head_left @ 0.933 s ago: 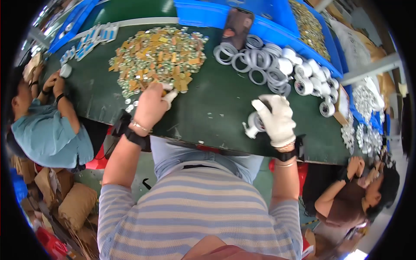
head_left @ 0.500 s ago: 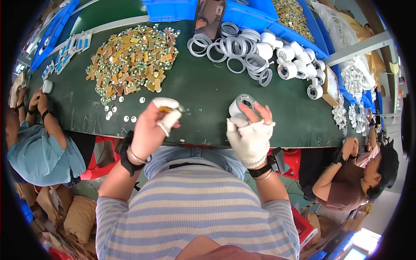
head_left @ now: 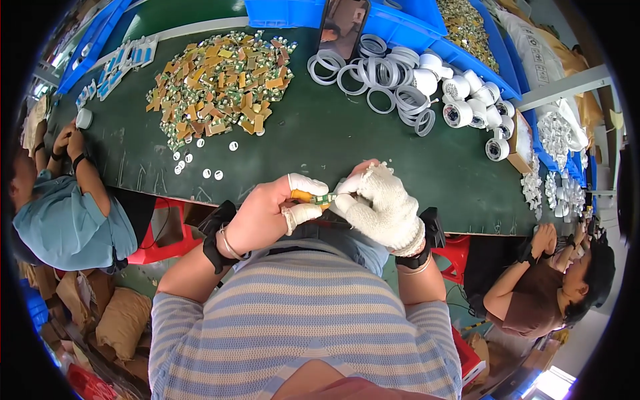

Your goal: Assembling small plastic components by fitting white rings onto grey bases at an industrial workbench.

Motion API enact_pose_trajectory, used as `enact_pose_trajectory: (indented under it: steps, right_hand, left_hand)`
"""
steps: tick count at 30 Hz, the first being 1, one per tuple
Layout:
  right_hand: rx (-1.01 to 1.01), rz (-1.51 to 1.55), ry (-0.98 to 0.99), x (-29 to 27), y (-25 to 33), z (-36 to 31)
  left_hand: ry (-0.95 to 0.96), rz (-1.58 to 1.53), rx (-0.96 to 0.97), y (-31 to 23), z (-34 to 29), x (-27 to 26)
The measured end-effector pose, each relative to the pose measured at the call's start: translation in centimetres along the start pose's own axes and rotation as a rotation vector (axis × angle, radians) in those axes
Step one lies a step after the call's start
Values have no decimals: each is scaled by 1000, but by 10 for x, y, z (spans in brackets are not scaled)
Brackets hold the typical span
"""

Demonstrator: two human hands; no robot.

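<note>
So both hands are pulled in close to the body, right at the near edge of the green table (head_left: 320, 143), working one small part between them. The left hand (head_left: 270, 213), with white finger cots on thumb and forefinger, is pinching a small orange-and-green circuit strip (head_left: 315, 197), and the right hand (head_left: 380, 203) in the white knit glove is closed in on the other end of the same strip, though whether it's also clutching something white inside the palm I can't tell. Looks to me like the fiddly fitting bit, lining the little board up. Next move probably calls for steady fingertip pressure without bending the strip. The supply pile of circuit pieces (head_left: 217, 77) sits toward the far left of the table, the white plastic rings (head_left: 380, 77) and white round housings (head_left: 467, 100) toward the far right, with blue bins (head_left: 400, 27) along the far edge. Other people sit at the left and right ends.
</note>
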State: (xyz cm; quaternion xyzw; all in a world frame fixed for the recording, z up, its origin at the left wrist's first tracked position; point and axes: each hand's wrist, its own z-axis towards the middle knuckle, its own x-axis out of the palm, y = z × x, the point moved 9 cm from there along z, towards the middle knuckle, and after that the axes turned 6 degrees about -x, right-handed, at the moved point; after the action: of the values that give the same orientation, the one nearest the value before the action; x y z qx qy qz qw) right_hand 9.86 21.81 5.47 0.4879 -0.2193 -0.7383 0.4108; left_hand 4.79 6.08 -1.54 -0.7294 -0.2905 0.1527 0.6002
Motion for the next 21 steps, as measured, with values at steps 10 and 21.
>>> enact_pose_trajectory:
  steps: [10,21]
  right_hand:
    - [69,-16,51,8,3,-5]
    - [-123,-281,221,10,16,1]
  left_hand:
    - [-29,129,3,-2,-3,0]
    - [-128,401,113,-25,-13,2]
